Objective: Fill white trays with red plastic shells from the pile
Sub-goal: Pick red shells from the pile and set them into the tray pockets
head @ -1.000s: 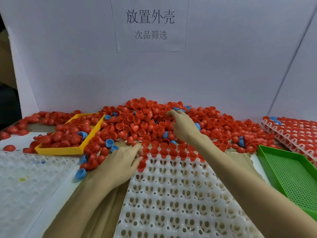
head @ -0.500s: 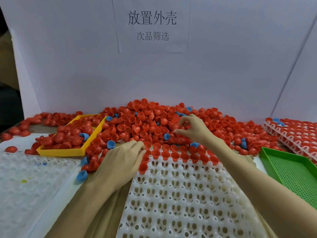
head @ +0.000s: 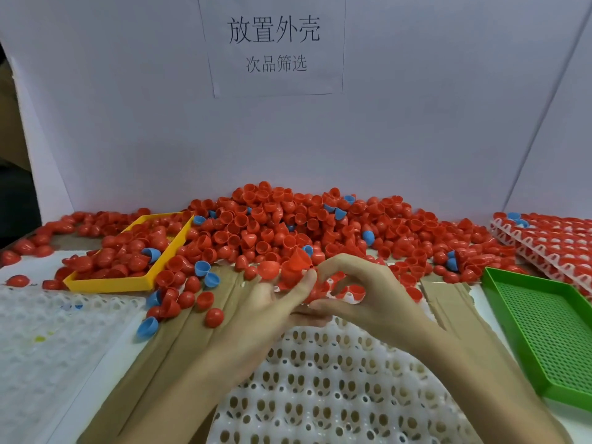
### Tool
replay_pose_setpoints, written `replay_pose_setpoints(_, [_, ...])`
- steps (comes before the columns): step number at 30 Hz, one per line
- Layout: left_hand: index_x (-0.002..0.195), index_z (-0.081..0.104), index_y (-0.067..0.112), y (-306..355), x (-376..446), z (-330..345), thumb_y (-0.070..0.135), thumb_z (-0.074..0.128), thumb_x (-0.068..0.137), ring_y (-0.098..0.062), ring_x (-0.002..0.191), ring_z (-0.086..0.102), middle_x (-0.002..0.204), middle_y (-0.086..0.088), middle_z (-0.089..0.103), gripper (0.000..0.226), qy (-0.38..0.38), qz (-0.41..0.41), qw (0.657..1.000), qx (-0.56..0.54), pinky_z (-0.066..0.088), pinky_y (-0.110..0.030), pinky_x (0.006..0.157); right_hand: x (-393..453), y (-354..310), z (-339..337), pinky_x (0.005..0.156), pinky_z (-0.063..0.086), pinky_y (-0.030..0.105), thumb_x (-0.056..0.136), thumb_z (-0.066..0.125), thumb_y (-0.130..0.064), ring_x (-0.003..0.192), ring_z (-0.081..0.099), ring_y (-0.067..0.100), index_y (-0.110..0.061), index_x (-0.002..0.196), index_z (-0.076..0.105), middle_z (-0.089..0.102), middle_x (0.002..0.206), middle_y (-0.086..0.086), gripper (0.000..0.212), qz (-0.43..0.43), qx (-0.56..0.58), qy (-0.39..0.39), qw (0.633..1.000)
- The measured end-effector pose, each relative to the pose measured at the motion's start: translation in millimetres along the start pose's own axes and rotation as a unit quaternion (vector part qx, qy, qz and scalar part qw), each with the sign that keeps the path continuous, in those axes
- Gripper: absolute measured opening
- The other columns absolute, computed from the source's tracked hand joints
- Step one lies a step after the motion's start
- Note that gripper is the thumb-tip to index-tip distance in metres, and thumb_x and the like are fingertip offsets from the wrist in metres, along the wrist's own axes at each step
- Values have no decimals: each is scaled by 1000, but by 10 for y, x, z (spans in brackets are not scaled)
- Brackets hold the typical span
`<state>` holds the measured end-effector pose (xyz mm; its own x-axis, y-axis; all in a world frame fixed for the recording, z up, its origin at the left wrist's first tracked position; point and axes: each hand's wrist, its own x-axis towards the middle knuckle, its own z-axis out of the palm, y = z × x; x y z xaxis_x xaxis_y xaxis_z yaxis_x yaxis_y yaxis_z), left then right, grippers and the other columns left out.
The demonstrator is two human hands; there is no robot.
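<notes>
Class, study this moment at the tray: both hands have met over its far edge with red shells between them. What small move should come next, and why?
Probably lower the red shell pinched between the left hand and right hand into an open pocket of the white tray. Most pockets nearer the person stand empty, and only its far row shows shells.

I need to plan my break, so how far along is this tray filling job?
Early on this tray. Done: filled trays stacked at far right. In hand: both the left hand and right hand hold red shells over the white tray's far edge. Left: most of its pockets are empty, and the pile is large.
</notes>
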<state>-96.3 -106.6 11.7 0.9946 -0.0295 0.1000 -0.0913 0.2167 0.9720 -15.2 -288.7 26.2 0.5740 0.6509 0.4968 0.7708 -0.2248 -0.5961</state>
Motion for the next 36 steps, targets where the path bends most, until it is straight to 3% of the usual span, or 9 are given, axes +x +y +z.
replay_pose_setpoints(6, [110, 75, 23, -26, 21, -42, 28, 75, 93, -29, 104, 74, 113, -11, 76, 18, 22, 9, 1000, -15, 60, -30, 83, -61, -12, -40, 84, 58, 27, 91, 77, -23, 100, 71, 13, -18, 98, 80, 74, 102, -12, 9, 33, 37, -1, 999])
replay_pose_setpoints(11, [115, 75, 11, 17, 54, -155, 26, 75, 91, -29, 99, 74, 112, -19, 74, 28, 26, -7, 999, -47, 59, -28, 82, -115, -8, -120, 80, 59, 26, 95, 72, -18, 92, 73, 16, -17, 99, 78, 76, 100, -3, 7, 62, 105, 18, 992])
replay_pose_setpoints(14, [120, 70, 9, 104, 85, -309, 26, 75, 89, -29, 92, 73, 109, -21, 74, 36, 81, 0, 995, -63, 60, -28, 78, -141, 54, -167, 78, 57, 20, 96, 71, -15, 95, 72, 12, -20, 105, 77, 75, 102, -8, 12, 84, 105, 34, 990])
replay_pose_setpoints(18, [116, 71, 8, 195, 98, -561, 36, 74, 90, -23, 81, 71, 95, -14, 75, 39, 168, 9, 984, -58, 60, -25, 68, -148, 142, -202, 87, 58, 22, 95, 72, -13, 104, 71, 5, -24, 104, 79, 72, 113, -20, 16, 106, 57, -2, 993])
replay_pose_setpoints(22, [118, 69, 5, 193, 113, -709, 40, 72, 92, -19, 72, 68, 87, -12, 73, 44, 210, -2, 977, -41, 57, -25, 64, -4, 136, -147, 86, 59, 22, 96, 72, -15, 98, 73, 5, -22, 106, 82, 73, 115, -20, 16, 106, -4, -68, 992])
replay_pose_setpoints(27, [112, 72, 8, 182, 124, -742, 41, 75, 90, -18, 70, 68, 87, -13, 73, 40, 207, -6, 978, -24, 56, -24, 61, 283, 65, 20, 87, 55, 13, 95, 73, -22, 92, 72, 1, -14, 103, 83, 76, 109, -9, 15, 58, -127, -71, 988])
replay_pose_setpoints(32, [114, 72, 10, 220, 107, -724, 39, 75, 90, -17, 70, 67, 86, -12, 72, 38, 192, 7, 981, -33, 55, -21, 59, 347, 40, 218, 72, 54, 13, 98, 70, -30, 76, 67, 5, -13, 99, 78, 73, 87, -8, 19, 108, -170, -68, 977])
replay_pose_setpoints(36, [112, 72, 7, 231, 100, -710, 40, 76, 89, -17, 71, 67, 88, -11, 73, 40, 181, 3, 983, -17, 55, -21, 59, 328, 14, 402, 73, 47, 15, 96, 72, -28, 82, 60, 9, -15, 98, 73, 66, 88, -7, 14, 117, -228, -88, 963])
